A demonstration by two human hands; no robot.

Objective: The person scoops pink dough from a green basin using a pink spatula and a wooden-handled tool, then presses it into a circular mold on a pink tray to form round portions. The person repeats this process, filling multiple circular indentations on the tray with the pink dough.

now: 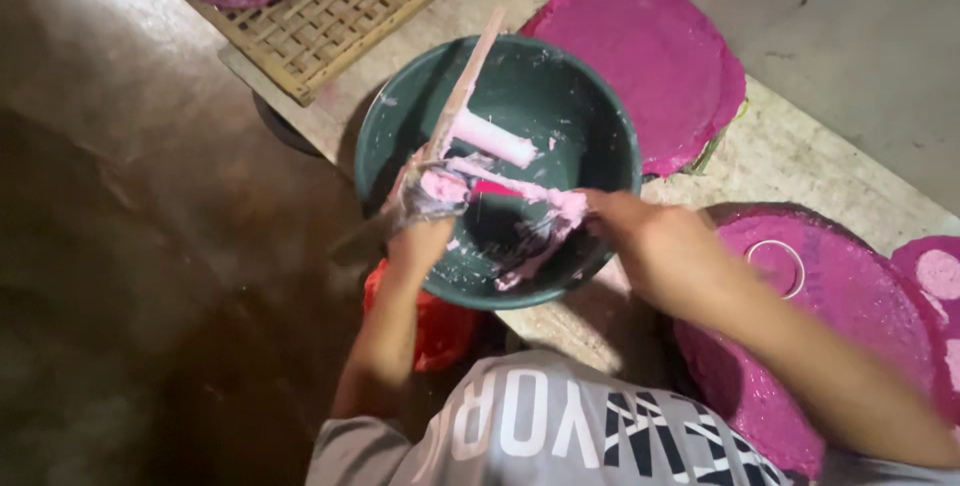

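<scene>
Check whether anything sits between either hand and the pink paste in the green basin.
Nothing visible does. The left hand grips the paste-coated stick, and the right hand already touches pink paste inside the green basin.

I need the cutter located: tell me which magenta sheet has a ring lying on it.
The magenta sheet under the right hand's forearm; a pale ring lies on it. The sheet behind the green bowl is bare.

Beyond the work in front of you, a woven bamboo tray (pixel 320 21) lies on the concrete ledge (pixel 800 161), with magenta round sheets (pixel 650 61) spread along it. A small metal ring (pixel 775 268) rests on the nearest sheet, and something red (pixel 435 331) sits under the ledge.
</scene>
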